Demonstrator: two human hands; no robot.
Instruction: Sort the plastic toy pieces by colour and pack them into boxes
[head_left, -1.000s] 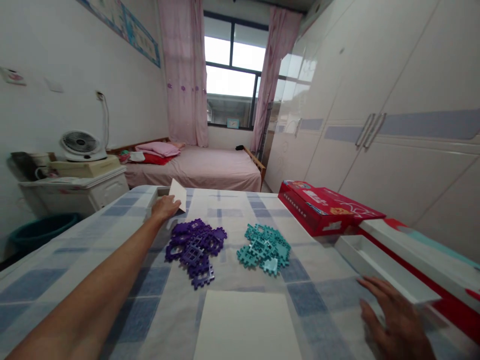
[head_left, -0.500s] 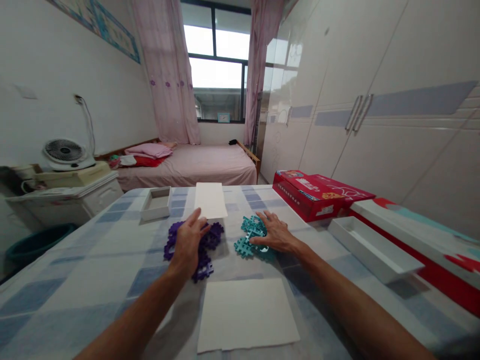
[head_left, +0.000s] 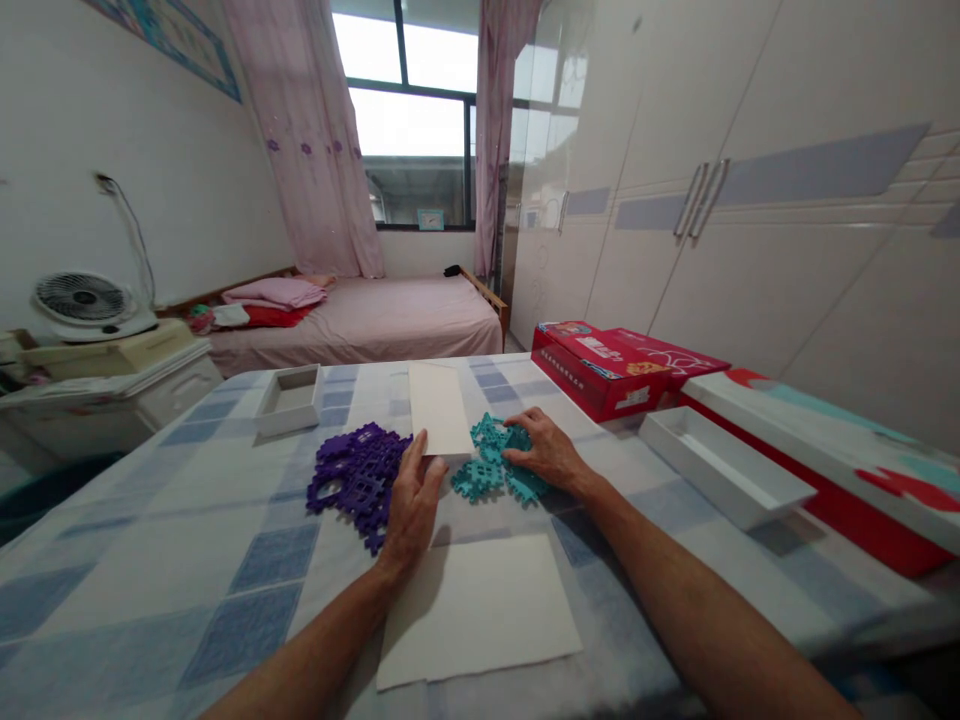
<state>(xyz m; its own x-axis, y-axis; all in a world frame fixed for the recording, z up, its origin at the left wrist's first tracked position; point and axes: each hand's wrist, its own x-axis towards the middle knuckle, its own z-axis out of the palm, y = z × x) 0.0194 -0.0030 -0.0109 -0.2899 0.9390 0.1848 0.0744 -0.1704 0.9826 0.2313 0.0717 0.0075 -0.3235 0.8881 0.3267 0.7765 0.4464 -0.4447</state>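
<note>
My left hand (head_left: 414, 500) lies flat on the checked tablecloth, fingers stretched out, between a pile of purple interlocking pieces (head_left: 352, 478) and a pile of teal ones (head_left: 486, 470). Its fingertips touch the near end of a narrow white card (head_left: 437, 406). My right hand (head_left: 546, 452) rests on the teal pile with its fingers curled over the pieces. A larger white sheet (head_left: 476, 610) lies in front of both hands, near the table's front edge.
A small white box (head_left: 289, 400) stands at the far left of the table (head_left: 187, 520). On the right are a red box (head_left: 615, 368), a long white tray (head_left: 720, 478) and a red-and-white lid (head_left: 825, 440). Behind stand a bed, a fan and wardrobes.
My left hand came back from the small white box, set the narrow card between the piles and slid right off the purple pieces. My right hand moved from the table edge onto the teal pile.
</note>
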